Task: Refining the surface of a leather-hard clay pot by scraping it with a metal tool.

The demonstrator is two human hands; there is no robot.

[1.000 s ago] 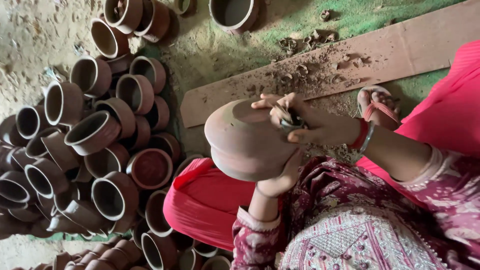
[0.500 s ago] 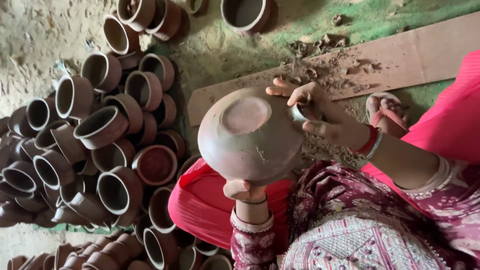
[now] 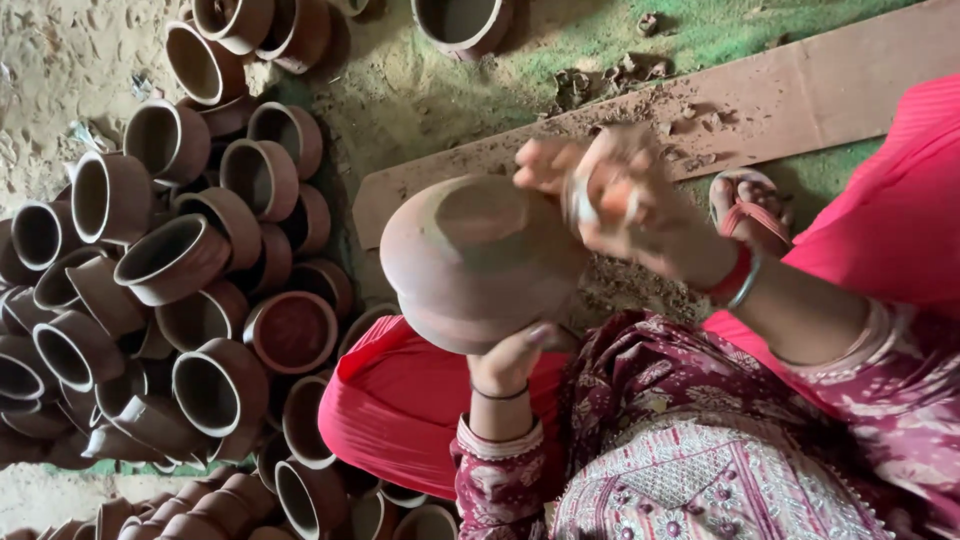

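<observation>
Cradling a round reddish-brown clay pot (image 3: pixel 480 260) from below, the left hand (image 3: pixel 515 360) has its fingers curled up around the pot's lower edge, thumb tip showing against the clay. The pot is held in the air above the person's lap, turned so that its flat bottom faces the camera, over a fold of bright pink cloth (image 3: pixel 400 410) that covers the knee. The right hand (image 3: pixel 625 205) is at the pot's upper right side, touching or just beside its rim; it is blurred, so whether its fingers are spread or pinched on something cannot be told. A red and silver bangle pair (image 3: pixel 738 280) sits at that wrist, and a thin dark band circles the left wrist.

To the left lies a heap of small brown clay pots (image 3: pixel 170 280), most tipped on their sides with their open mouths showing, packed against each other on the sandy ground (image 3: pixel 60 60). One of them, just beside the pink cloth, has a darker red inside (image 3: pixel 292 332). A few more stand at the top edge of the view. Behind the held pot a long flat brown board (image 3: pixel 800 100) runs slantwise, strewn with crumbs of dry clay. A foot in a pink-strapped sandal (image 3: pixel 748 205) rests near the board on a green mat (image 3: pixel 720 30). The person's maroon patterned sleeve (image 3: pixel 500 480) fills the lower right.
</observation>
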